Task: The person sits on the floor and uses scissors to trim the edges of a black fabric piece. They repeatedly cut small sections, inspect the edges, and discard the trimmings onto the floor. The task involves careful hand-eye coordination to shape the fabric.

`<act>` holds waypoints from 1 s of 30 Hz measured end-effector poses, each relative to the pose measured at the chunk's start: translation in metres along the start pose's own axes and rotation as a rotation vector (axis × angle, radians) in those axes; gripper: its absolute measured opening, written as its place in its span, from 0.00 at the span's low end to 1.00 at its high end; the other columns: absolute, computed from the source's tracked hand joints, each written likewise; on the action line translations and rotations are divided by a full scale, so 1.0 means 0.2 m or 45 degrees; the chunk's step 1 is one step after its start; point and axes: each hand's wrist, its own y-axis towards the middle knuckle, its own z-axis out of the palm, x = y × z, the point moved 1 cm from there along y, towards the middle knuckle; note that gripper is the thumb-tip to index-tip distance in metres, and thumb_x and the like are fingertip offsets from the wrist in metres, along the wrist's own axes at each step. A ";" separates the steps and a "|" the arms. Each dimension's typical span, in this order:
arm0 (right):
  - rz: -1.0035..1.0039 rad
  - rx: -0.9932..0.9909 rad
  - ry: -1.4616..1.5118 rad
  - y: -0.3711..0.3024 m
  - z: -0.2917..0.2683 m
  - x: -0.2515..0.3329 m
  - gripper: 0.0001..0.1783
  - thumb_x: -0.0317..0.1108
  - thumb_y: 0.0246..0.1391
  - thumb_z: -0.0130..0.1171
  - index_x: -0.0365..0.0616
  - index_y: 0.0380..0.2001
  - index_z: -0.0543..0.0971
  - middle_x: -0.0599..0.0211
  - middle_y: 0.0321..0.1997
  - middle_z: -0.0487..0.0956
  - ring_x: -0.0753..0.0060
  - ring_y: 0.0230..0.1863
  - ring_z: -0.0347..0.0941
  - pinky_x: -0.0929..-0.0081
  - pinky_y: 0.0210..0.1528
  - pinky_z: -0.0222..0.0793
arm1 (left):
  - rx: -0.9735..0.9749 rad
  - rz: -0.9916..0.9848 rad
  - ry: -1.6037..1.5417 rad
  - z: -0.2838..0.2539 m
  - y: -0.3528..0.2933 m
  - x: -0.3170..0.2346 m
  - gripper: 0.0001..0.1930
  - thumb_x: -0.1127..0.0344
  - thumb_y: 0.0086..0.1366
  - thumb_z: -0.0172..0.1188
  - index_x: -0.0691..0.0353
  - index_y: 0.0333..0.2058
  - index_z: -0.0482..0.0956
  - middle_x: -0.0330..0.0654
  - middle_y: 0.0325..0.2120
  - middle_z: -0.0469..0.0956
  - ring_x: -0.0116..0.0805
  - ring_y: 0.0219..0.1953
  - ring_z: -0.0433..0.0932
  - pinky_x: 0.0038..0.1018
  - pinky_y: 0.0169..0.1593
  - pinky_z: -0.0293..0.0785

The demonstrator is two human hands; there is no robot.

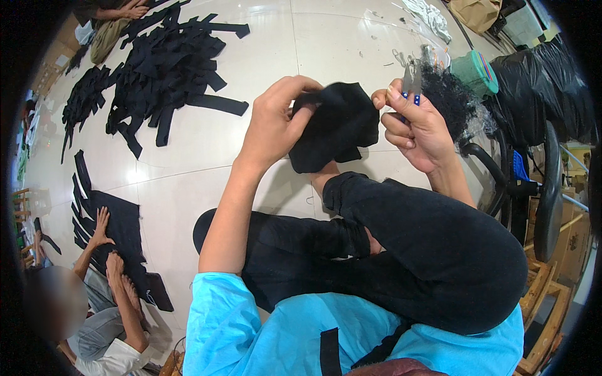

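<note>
My left hand (279,122) is closed on a piece of black cloth (342,125), thumb in front and fingers behind its upper left edge. The cloth hangs folded above my crossed legs. Just to its right, my right hand (417,125) grips small thread snips (412,84) with metal blades pointing up and blue parts near the fingers. Thumb and forefinger of that hand come together close to the cloth's right edge. Whether a thread runs between them is too fine to make out.
Black fabric strips (166,69) lie heaped on the tiled floor at far left. A co-worker's hands (103,232) rest on black cloth at left; another person (128,9) sits beyond the heap. Black thread scraps (445,94), a green container (473,72) and black plastic bags (539,81) stand right.
</note>
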 end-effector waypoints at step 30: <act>0.159 0.105 -0.311 0.00 0.10 0.01 0.11 0.37 0.75 0.55 0.46 0.35 0.71 0.74 0.28 0.71 0.89 0.18 0.55 0.83 0.17 0.48 | 0.530 -0.428 -0.442 -0.25 -0.02 -0.04 0.13 0.58 0.74 0.65 0.61 0.37 0.75 0.28 0.19 0.70 0.16 0.20 0.67 0.18 0.24 0.62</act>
